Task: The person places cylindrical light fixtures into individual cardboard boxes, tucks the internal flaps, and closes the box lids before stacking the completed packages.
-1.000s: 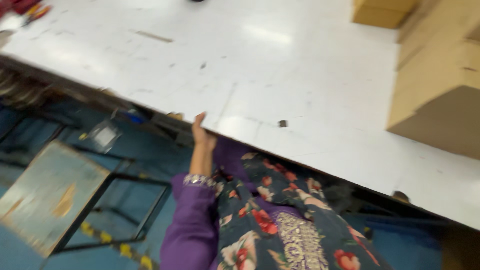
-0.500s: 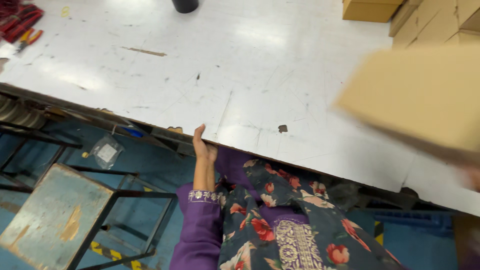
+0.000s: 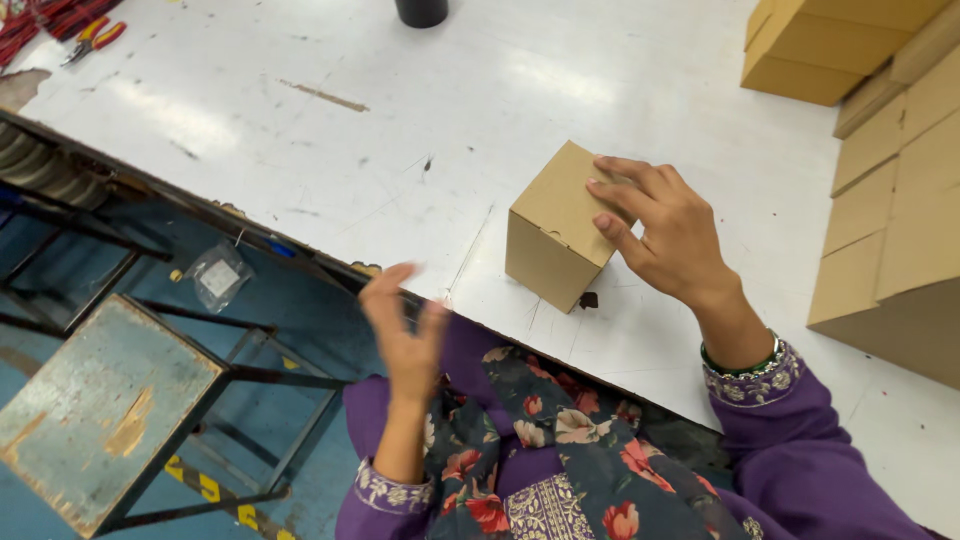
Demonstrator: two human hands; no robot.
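A small box is set on the white surface near its front edge, touched on top by the right hand, fingers spread, not gripped. The left hand is raised off the surface edge, open, blurred, nothing held. Stacked cartons are seen at right, a stool at lower left.

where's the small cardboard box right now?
In the head view the small cardboard box sits on the white table near its front edge, right of centre, with the right hand resting on its top; the left hand is apart, lower left.
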